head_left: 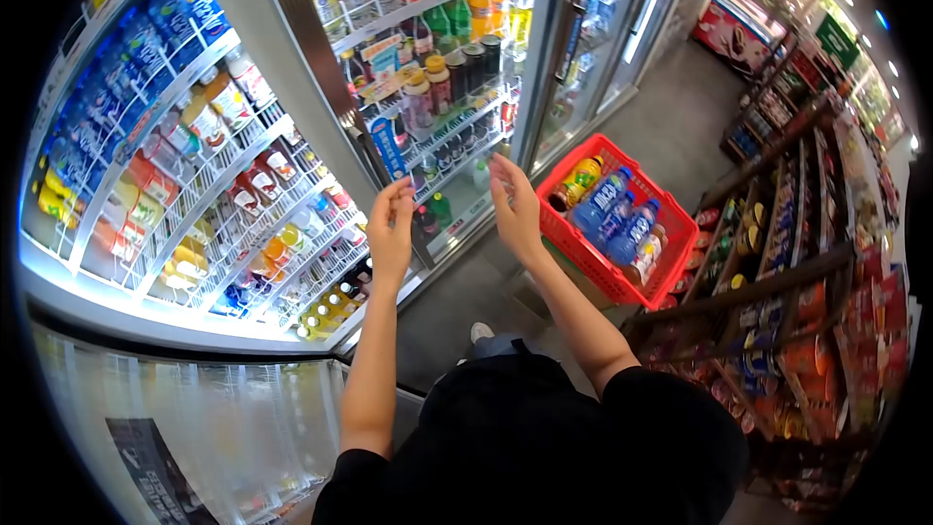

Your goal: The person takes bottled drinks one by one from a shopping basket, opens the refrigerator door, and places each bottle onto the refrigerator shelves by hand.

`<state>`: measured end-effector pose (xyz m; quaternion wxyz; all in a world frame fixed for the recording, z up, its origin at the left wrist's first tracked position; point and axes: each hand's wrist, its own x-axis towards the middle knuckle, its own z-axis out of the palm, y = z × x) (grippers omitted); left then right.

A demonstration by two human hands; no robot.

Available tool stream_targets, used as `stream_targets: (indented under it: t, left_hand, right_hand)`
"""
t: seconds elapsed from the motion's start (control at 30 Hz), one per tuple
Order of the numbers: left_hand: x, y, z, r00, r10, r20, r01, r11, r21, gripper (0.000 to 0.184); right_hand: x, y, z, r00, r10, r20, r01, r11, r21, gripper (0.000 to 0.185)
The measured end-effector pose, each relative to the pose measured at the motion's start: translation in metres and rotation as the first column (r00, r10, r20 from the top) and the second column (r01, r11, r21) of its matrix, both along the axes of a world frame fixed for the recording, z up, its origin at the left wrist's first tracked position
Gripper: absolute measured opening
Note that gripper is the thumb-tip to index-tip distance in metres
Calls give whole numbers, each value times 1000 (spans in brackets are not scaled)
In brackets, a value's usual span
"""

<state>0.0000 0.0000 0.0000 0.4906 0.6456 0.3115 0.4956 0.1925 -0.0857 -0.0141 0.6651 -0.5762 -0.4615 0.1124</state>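
My left hand [392, 211] is raised in front of the drinks fridge, its fingers loosely bent and nothing visible in them. Level with it, my right hand [514, 202] is held up with thumb and fingers apart, also holding nothing. A gap separates the two palms, which roughly face each other. Just right of my right hand is a red shopping basket [583, 261]. Inside lie a yellow-labelled bottle [577, 183], several blue drink bottles [601, 202] and a bottle with a pale label [647, 255]. What supports the basket is mostly hidden.
An open fridge section [194, 185] on the left holds rows of bottles. Its glass door [185, 418] swings out at lower left. Ahead stands another fridge section with shelved drinks [428, 97]. Snack shelves [777, 272] line the right side; a red chest freezer [731, 34] stands far back.
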Motion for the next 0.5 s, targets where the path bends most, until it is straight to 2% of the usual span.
stream_targets:
  t: [0.07,0.1,0.17,0.23,0.4,0.5]
  left_hand:
    - [-8,-11,-14,996,-86,-16,85,993,-77,28]
    - [29,-44,-39,992,-116,46,119,991,-66,28]
    - [15,-58,-48,984,-178,-16,175,979,-109,28]
    - [17,-71,-57,977,-213,15,213,969,-126,29]
    - [38,-124,-77,943,-332,-18,319,920,-227,28]
    - [56,-142,-77,923,-378,-66,360,912,-195,28]
  right_hand:
    - [-8,-21,-18,995,-51,-88,50,999,-11,39]
    - [30,-64,-19,998,-69,4,69,997,-37,39]
    - [20,-95,-38,992,-124,-18,122,989,-85,38]
    - [18,-121,-46,990,-138,-12,136,985,-104,41]
    - [33,-192,-66,948,-316,-28,305,932,-195,41]
    - [50,-220,-71,916,-392,-88,366,904,-220,43]
